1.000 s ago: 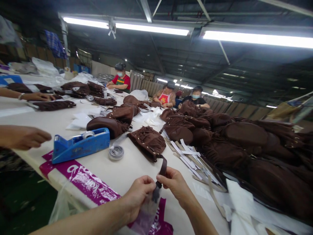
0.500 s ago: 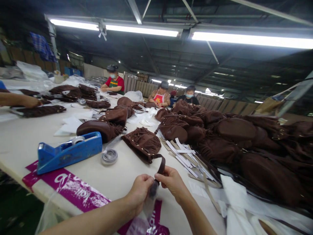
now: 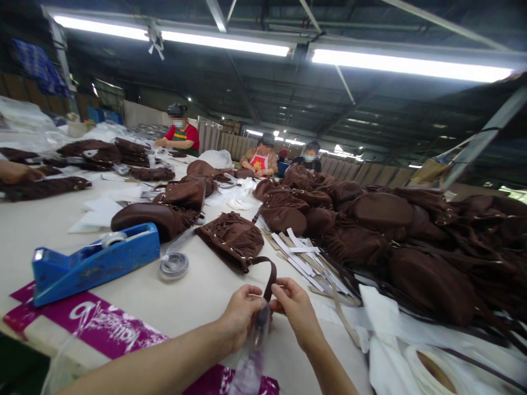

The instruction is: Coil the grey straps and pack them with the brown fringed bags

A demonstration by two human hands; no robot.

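Observation:
A brown fringed bag point(image 3: 231, 239) lies on the white table in front of me, its strap point(image 3: 269, 274) curving toward my hands. My left hand point(image 3: 242, 314) pinches the lower strap where a clear plastic sleeve point(image 3: 252, 356) covers it. Close by on the right, my right hand point(image 3: 293, 308) grips the strap's edge between thumb and fingers. The sleeve hangs down toward the table's near side. Part of the strap is hidden behind my fingers.
A blue tape dispenser point(image 3: 96, 263) and a tape roll point(image 3: 173, 266) stand at left. White and tan strips point(image 3: 302, 258) lie right of the bag, beside a large pile of brown bags point(image 3: 382, 241). A co-worker's hand point(image 3: 18, 171) reaches in at far left; other people sit across the table.
The view has swung slightly to the right. My right hand has shifted a little away from my left thumb, and more of the plastic-covered strap end shows below my hands.

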